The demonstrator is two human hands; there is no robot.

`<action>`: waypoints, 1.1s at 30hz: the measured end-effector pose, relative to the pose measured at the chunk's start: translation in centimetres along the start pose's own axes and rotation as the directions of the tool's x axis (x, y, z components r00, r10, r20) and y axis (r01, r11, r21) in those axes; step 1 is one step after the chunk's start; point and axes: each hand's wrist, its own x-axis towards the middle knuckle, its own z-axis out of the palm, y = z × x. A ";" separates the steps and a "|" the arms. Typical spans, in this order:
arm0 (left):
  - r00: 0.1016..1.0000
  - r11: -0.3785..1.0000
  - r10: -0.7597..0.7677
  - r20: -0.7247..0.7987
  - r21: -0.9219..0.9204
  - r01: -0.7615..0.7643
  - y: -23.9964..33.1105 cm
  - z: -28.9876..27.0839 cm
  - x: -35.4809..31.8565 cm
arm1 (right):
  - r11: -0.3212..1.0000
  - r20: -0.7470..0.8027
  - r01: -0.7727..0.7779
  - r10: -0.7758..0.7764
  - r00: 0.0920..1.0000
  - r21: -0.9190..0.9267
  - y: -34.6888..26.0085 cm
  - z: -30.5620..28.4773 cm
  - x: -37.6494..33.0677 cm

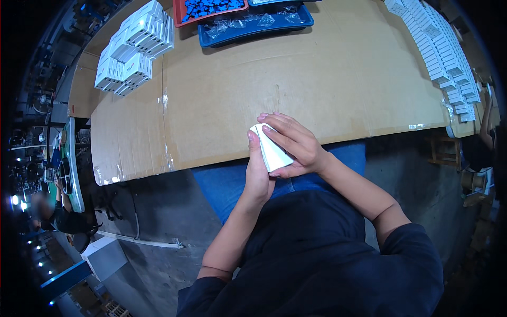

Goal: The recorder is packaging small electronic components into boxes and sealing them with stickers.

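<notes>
Between my two hands is a small white box, held just above my lap at the near edge of the table. My left hand is closed along the box's left side, with the thumb up near its far end. My right hand wraps over the far end and right side, its fingers reaching across the top and its thumb at the near end. The fingers hide much of the box, and I cannot make out whether its flap is closed.
The table is covered with brown cardboard. White boxes are stacked at the far left, and long rows of boxes at the far right. A red tray of blue pieces and a blue tray with clear bags stand at the back.
</notes>
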 end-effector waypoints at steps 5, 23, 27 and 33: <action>1.000 1.000 -0.014 0.001 0.009 0.014 -0.1 0.0 0.1 | 0.999 -0.037 0.020 -0.018 0.999 0.040 0.3 0.2 -0.5; 0.970 0.956 0.209 -0.126 0.235 -0.176 -0.7 -2.9 2.2 | 0.892 0.134 -0.408 0.388 0.912 0.195 -0.8 0.2 -0.4; 0.962 0.929 0.214 -0.170 0.340 -0.147 -1.6 -3.5 2.6 | 0.969 0.076 -0.243 0.245 0.967 -0.041 0.0 1.5 -1.1; 0.930 0.894 0.280 -0.238 0.417 -0.162 -1.5 -2.5 2.6 | 0.966 0.057 -0.252 0.255 0.965 -0.063 -0.2 2.5 -2.1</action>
